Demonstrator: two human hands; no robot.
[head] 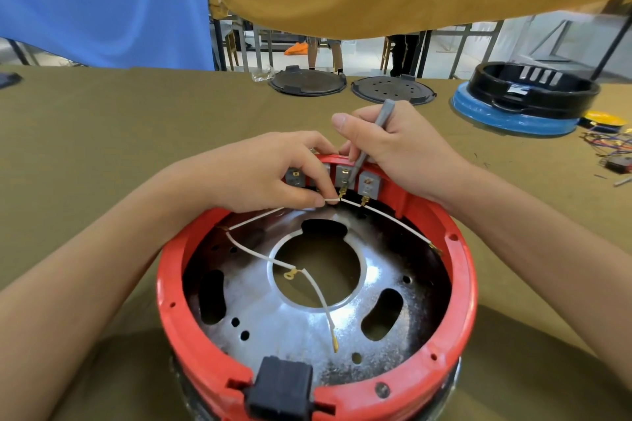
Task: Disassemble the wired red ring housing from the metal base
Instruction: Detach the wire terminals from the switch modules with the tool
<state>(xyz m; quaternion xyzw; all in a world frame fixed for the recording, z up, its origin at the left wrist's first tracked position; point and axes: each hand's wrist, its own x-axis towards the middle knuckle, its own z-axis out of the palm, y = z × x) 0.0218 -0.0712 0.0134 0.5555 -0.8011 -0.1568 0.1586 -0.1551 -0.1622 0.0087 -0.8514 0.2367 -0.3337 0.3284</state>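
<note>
Head view shows one red ring housing (318, 301) in the near middle of the olive-covered table (136, 133), sitting around one shiny metal base (284, 314) with a big round hole. Four grey terminal blocks (368, 184) stand along its far inner wall. I count three white wires (260, 258) crossing the inside, and one black plug block (280, 386) at the near rim. The left hand (270, 174) pinches a wire end at the terminals. The right hand (400, 143) grips one grey tool (374, 137), its tip at a terminal. Both hands hide part of the far rim. Behind lie two dark round lids (307, 82), and one black ring on a blue base (526, 99) at the right.
</note>
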